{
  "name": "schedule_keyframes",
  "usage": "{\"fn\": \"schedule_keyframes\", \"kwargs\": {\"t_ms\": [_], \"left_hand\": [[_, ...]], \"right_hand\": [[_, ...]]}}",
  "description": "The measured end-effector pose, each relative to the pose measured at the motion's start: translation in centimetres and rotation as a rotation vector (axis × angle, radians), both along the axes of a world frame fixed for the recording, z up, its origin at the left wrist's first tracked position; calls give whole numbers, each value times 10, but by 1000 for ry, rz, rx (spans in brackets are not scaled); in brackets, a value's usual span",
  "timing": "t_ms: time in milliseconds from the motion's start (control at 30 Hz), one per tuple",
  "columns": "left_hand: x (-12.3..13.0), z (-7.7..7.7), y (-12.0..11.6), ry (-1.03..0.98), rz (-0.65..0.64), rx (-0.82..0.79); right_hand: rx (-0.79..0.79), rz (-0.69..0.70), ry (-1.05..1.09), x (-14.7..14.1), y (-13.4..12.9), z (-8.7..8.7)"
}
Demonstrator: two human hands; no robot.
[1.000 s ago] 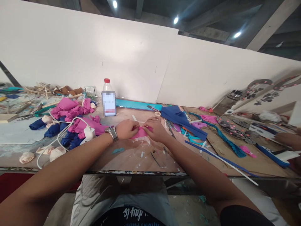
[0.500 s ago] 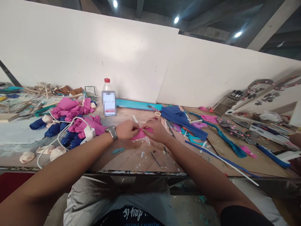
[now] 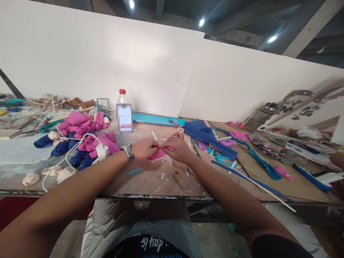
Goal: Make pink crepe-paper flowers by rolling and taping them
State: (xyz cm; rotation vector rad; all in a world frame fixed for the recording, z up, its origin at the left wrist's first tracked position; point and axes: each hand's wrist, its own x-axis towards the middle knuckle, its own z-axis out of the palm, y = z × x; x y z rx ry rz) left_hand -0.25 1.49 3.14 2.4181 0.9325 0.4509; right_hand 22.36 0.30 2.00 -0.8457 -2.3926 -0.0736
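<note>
My left hand [image 3: 145, 148], with a metal watch [image 3: 128, 152] on its wrist, pinches a pink piece of crepe-like material [image 3: 157, 154] just above the worktable. From the other side, my right hand [image 3: 177, 148] has its thumb and fingers closed on the same piece. The fingertips of both hands almost meet, and the material bunches between them. Whether it is paper or cloth I cannot tell. A pale scrap [image 3: 167, 159] lies under my right hand. Just beyond that hand stands a small tan ring [image 3: 180, 130], like a tape roll.
Left are bunched pink pieces [image 3: 77, 125], dark blue ones [image 3: 60, 147], cream rolled ones [image 3: 30, 179] and a white charger [image 3: 102, 152] with cable. A red-capped bottle [image 3: 122, 96] stands behind. Right lie folded blue material [image 3: 200, 130], a white strip [image 3: 268, 191] and another person's hand [image 3: 337, 158].
Both hands stay in nearly the same place, fingers still closed on the pink piece. The pink piece now shows farther left, under my left hand. My legs have shifted slightly below the table.
</note>
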Motion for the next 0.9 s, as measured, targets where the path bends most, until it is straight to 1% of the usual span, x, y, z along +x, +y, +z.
{"fn": "schedule_keyframes", "kwargs": {"t_ms": [333,600,733,900], "left_hand": [[1,-5,6,-50,71,-50],[0,-9,9,-111,60,-91],[1,-9,8,-104,83,-49],[1,-7,6,-109,92,0]], "right_hand": [[25,28,-29,0,1,-2],[57,19,-40,1,3,-2],[67,8,-18,1,0,-1],[16,-52,-4,0,-2,2]]}}
